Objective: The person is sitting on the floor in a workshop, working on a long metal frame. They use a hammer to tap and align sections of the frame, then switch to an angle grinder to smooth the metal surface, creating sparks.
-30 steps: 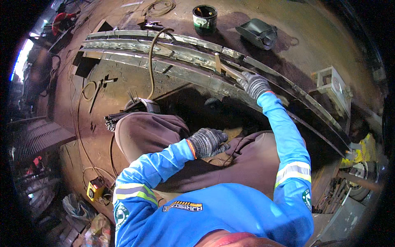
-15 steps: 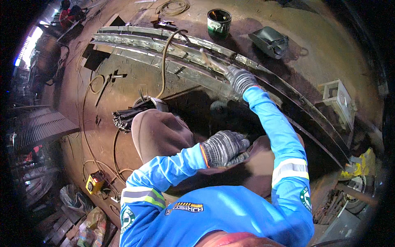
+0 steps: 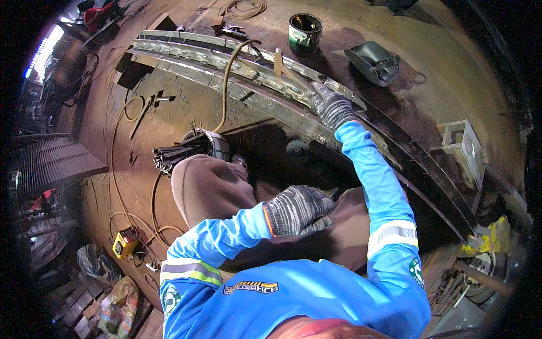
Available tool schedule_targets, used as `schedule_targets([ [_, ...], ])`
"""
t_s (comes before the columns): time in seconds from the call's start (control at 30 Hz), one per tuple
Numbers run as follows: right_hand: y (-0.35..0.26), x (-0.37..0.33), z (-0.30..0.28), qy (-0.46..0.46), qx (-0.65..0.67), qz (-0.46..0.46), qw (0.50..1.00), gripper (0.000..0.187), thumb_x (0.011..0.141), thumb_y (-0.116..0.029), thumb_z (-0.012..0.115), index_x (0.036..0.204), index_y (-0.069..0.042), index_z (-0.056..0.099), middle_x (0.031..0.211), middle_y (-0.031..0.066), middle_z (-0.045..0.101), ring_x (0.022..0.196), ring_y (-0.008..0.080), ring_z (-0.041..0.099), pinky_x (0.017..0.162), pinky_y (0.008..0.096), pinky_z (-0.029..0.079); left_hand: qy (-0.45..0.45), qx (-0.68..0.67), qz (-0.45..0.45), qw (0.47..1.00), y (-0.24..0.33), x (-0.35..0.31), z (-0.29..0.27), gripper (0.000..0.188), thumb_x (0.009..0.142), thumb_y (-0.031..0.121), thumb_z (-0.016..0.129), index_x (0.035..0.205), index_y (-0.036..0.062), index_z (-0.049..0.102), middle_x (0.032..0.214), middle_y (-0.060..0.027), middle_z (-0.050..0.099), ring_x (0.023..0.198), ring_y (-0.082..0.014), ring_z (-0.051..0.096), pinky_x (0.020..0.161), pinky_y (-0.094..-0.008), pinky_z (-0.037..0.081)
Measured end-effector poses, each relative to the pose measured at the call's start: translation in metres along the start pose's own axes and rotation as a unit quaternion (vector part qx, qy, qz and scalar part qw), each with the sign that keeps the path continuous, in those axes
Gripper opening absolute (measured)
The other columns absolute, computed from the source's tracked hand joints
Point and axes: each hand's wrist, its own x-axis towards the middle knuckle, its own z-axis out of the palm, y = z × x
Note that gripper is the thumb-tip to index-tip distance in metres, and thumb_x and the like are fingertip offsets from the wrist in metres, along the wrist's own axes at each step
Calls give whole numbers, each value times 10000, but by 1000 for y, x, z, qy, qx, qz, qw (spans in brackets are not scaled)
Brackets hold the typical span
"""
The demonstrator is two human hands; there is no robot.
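Metal workshop showing itself here: long metal beams (image 3: 271, 107) stretching across brown floor (image 3: 186, 104), welding mask (image 3: 372, 63) lying toward far edge, cable (image 3: 226, 85) snaking over beams, dark rods (image 3: 172, 158) sticking out of can (image 3: 221, 147).

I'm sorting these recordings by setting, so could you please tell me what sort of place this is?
Probably a metalworking or welding workshop: there are long curved metal strips, what looks like a dark welding mask, and a bundle of thin dark rods.

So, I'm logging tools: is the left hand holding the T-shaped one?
No, the right hand holds the T-shaped tool; the left hand is apart.
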Motion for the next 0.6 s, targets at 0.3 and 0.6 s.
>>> schedule_targets([
  [0.3,30,8,17,-85,-42,69,993,450,904,-413,428,1204,-94,529,1143,198,557,1038,367,542,910,433,424,18,38,-56,998,-18,13,1,305,786,298,573,924,26,582,809,-178,575,743,-361,574,657,-438,468],
  [0.6,-3,5,19,-129,-40,97,986,491,903,-462,398,1254,-129,485,1211,202,517,1120,364,490,953,421,393,19,78,-42,996,-20,30,-29,254,799,294,569,862,48,565,751,-152,552,706,-360,564,625,-446,460],
])
